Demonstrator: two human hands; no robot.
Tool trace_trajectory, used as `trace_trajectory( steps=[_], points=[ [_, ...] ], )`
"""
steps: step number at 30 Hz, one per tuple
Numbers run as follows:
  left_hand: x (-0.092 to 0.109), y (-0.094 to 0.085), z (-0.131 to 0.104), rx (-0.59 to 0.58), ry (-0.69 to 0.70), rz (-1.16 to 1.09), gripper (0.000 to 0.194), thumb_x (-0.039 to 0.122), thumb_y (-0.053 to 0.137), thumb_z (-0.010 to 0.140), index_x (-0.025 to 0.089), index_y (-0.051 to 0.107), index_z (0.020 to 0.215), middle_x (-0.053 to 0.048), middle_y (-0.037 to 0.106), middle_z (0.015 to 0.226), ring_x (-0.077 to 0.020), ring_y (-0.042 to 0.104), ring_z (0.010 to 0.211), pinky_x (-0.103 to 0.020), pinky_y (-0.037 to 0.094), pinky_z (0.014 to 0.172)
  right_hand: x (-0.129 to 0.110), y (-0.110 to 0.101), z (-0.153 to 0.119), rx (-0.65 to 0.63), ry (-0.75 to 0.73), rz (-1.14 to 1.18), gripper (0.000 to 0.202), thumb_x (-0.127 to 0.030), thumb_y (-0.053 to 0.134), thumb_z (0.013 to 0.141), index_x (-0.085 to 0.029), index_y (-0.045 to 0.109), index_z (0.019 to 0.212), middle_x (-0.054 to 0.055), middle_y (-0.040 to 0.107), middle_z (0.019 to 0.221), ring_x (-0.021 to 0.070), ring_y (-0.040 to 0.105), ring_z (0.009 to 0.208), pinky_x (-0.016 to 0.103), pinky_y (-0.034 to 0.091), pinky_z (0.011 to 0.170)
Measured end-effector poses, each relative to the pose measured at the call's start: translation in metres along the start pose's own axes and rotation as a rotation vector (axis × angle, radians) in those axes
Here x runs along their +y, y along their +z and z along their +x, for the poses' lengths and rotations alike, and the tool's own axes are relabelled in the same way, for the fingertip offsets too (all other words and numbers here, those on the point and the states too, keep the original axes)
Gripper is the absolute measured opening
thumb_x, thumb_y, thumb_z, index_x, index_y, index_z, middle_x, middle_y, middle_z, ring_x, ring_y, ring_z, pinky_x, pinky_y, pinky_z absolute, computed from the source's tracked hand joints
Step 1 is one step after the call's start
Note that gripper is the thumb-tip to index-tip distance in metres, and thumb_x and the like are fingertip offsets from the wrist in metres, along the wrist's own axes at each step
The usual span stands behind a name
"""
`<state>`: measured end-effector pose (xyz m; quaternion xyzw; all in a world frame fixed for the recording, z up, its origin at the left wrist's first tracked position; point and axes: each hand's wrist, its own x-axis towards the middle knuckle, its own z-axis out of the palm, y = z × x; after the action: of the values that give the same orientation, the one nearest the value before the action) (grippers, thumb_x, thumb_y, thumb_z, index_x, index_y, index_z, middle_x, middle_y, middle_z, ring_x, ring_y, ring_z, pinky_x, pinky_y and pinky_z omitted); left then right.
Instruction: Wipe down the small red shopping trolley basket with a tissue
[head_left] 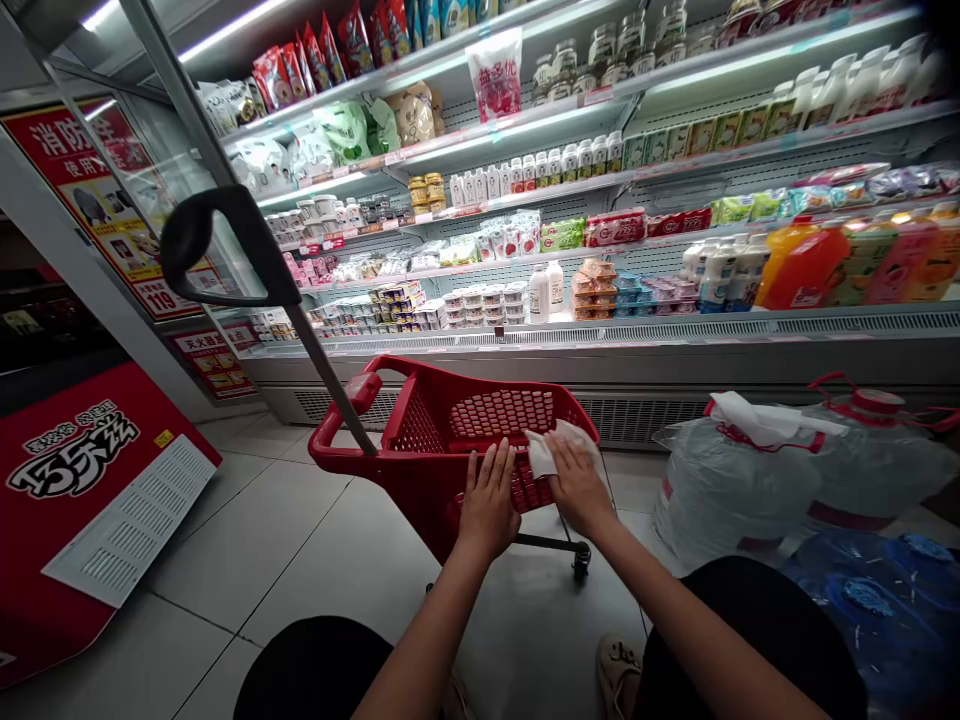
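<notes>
A red plastic shopping cart (420, 490) with a grey pole and a black loop handle (225, 215) stands in front of me. My left hand (489, 500) lies flat against the near side of its basket, fingers stretched out and holding nothing. Further right, my right hand (576, 480) presses a white cloth (541, 455), perhaps a paper wipe, onto the basket's side near its right end. Part of that cloth is hidden under my fingers. One black caster (581, 562) shows below the basket.
Behind the cart runs a refrigerated display case (465, 370) stocked with dairy cups, bottles and pouches. Large bagged water jugs (742, 480) and blue water jugs (870, 600) stand on the right. A red freezer chest (82, 500) is on the left. My knees frame the tiled floor (300, 540).
</notes>
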<state>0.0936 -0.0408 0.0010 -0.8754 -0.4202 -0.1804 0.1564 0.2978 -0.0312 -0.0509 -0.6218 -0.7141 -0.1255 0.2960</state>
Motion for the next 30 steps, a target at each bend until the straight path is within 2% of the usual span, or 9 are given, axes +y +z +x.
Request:
trace_trajectory(
  steps=[3, 5, 7, 10, 14, 18, 21, 27, 30],
  points=[
    [-0.004, 0.001, -0.001, 0.002, 0.017, 0.01, 0.094, 0.027, 0.053, 0.086, 0.012, 0.01, 0.167, -0.011, 0.017, 0.174, -0.0278, 0.012, 0.162, -0.054, -0.001, 0.132, -0.042, 0.001, 0.004, -0.024, -0.111, 0.031, 0.071, -0.019, 0.034, 0.099, -0.013, 0.014, 0.168, 0.008, 0.03, 0.171, 0.0234, 0.022, 0.159, 0.046, 0.023, 0.129],
    [-0.008, -0.001, -0.003, -0.004, 0.025, 0.024, 0.092, 0.03, 0.053, 0.088, 0.011, 0.011, 0.167, -0.011, 0.019, 0.174, -0.027, 0.013, 0.162, -0.052, 0.002, 0.132, -0.05, -0.001, 0.004, -0.035, -0.149, 0.03, 0.074, -0.018, 0.035, 0.098, -0.015, 0.01, 0.168, 0.006, 0.025, 0.172, 0.022, 0.02, 0.159, 0.045, 0.022, 0.13],
    [-0.014, -0.006, -0.004, -0.019, 0.037, 0.036, 0.092, 0.028, 0.054, 0.087, 0.011, 0.013, 0.167, -0.01, 0.02, 0.174, -0.025, 0.015, 0.162, -0.049, 0.004, 0.133, -0.042, -0.006, 0.002, -0.052, -0.169, 0.006, 0.074, -0.019, 0.034, 0.099, -0.018, 0.008, 0.168, 0.004, 0.024, 0.173, 0.0207, 0.021, 0.159, 0.045, 0.02, 0.13],
    [-0.028, -0.021, -0.009, -0.022, 0.015, 0.063, 0.09, 0.023, 0.057, 0.085, 0.019, 0.02, 0.167, -0.006, 0.018, 0.174, -0.0238, 0.016, 0.161, -0.048, 0.003, 0.133, -0.012, -0.012, -0.002, -0.086, -0.159, -0.038, 0.071, -0.022, 0.032, 0.102, -0.021, 0.009, 0.168, 0.003, 0.026, 0.172, 0.0199, 0.024, 0.158, 0.046, 0.019, 0.13],
    [-0.052, -0.048, -0.021, 0.045, -0.18, 0.149, 0.086, 0.023, 0.065, 0.083, 0.03, 0.034, 0.163, -0.004, 0.019, 0.174, -0.0318, 0.014, 0.161, -0.059, -0.002, 0.13, 0.025, -0.013, -0.007, -0.096, -0.049, -0.053, 0.066, -0.024, 0.028, 0.104, -0.022, 0.014, 0.168, 0.003, 0.031, 0.17, 0.0201, 0.028, 0.157, 0.046, 0.022, 0.129],
    [-0.06, -0.061, -0.027, 0.048, -0.256, 0.183, 0.081, 0.025, 0.069, 0.082, 0.031, 0.044, 0.159, -0.008, 0.033, 0.169, -0.0382, 0.021, 0.159, -0.067, -0.006, 0.127, 0.028, -0.006, -0.006, -0.093, 0.102, 0.005, 0.064, -0.024, 0.026, 0.103, -0.02, 0.021, 0.167, 0.004, 0.034, 0.169, 0.0219, 0.027, 0.157, 0.047, 0.026, 0.128],
    [-0.055, -0.06, -0.024, 0.033, -0.261, 0.177, 0.077, 0.026, 0.068, 0.083, 0.028, 0.048, 0.156, -0.011, 0.039, 0.167, -0.04, 0.026, 0.157, -0.071, -0.011, 0.124, 0.002, -0.001, 0.002, -0.093, 0.134, 0.071, 0.063, -0.024, 0.027, 0.102, -0.018, 0.028, 0.165, 0.006, 0.036, 0.168, 0.0242, 0.027, 0.157, 0.049, 0.029, 0.127],
    [-0.052, -0.059, -0.019, 0.03, -0.258, 0.166, 0.076, 0.026, 0.065, 0.083, 0.026, 0.046, 0.157, -0.011, 0.035, 0.168, -0.0363, 0.028, 0.157, -0.069, -0.012, 0.125, -0.086, -0.002, 0.02, -0.103, -0.099, 0.198, 0.065, -0.021, 0.034, 0.099, -0.015, 0.033, 0.163, 0.007, 0.035, 0.169, 0.0247, 0.024, 0.158, 0.048, 0.027, 0.128],
    [-0.054, -0.06, -0.021, 0.034, -0.244, 0.154, 0.076, 0.025, 0.062, 0.084, 0.027, 0.044, 0.158, -0.009, 0.033, 0.169, -0.0344, 0.028, 0.157, -0.068, -0.013, 0.125, -0.103, -0.007, 0.023, -0.098, -0.187, 0.234, 0.066, -0.021, 0.035, 0.098, -0.014, 0.032, 0.164, 0.006, 0.033, 0.169, 0.0233, 0.026, 0.158, 0.046, 0.025, 0.129]
  ],
)
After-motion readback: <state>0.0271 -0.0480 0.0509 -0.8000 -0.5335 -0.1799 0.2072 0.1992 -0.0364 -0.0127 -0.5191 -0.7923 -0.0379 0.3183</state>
